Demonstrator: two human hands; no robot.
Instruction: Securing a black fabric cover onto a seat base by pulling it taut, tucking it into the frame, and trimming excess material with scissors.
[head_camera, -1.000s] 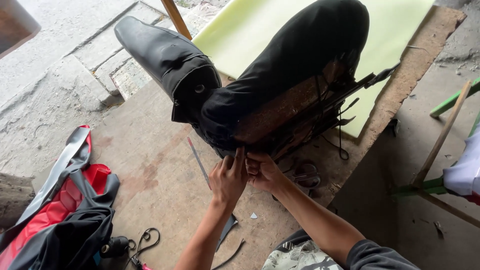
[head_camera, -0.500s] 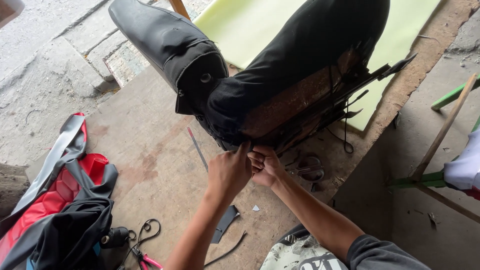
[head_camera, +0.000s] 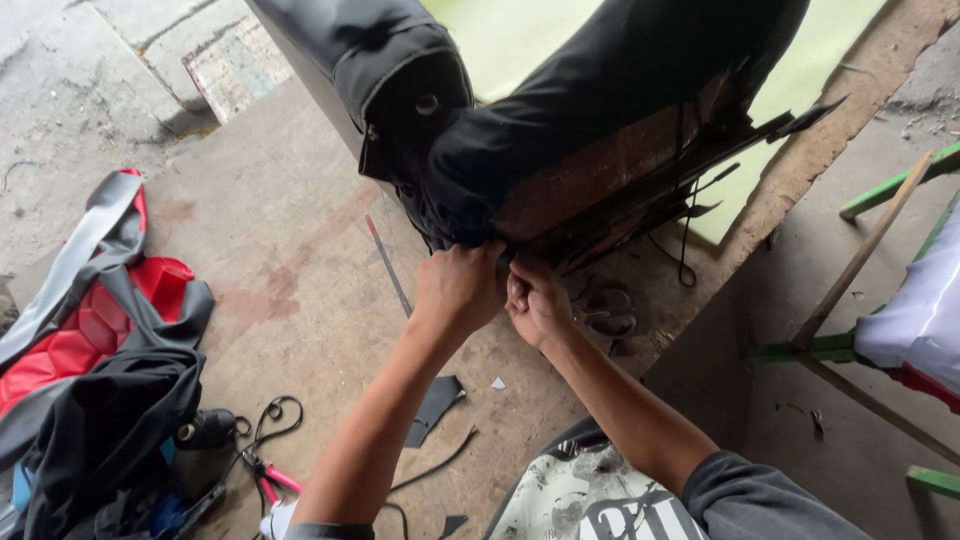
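A black vehicle seat (head_camera: 560, 110) lies tilted on a worn brown board (head_camera: 290, 260), its brown underside (head_camera: 610, 175) facing me. My left hand (head_camera: 458, 288) and my right hand (head_camera: 535, 303) meet at the seat's near edge. Both pinch the black cover (head_camera: 470, 215) where it wraps over that edge. Thin black straps (head_camera: 690, 210) hang loose from the underside.
A red, grey and black cover (head_camera: 95, 350) lies heaped at the left. Scissors (head_camera: 265, 425) and pink-handled pliers (head_camera: 270, 480) lie beside it. Black offcuts (head_camera: 435, 410) sit on the board. A pale green sheet (head_camera: 790, 90) lies behind the seat, a green wooden frame (head_camera: 860, 300) at the right.
The view has shifted closer and lower toward the seat. Both hands stay at the same edge of the cover, with the fingers gripping tighter.
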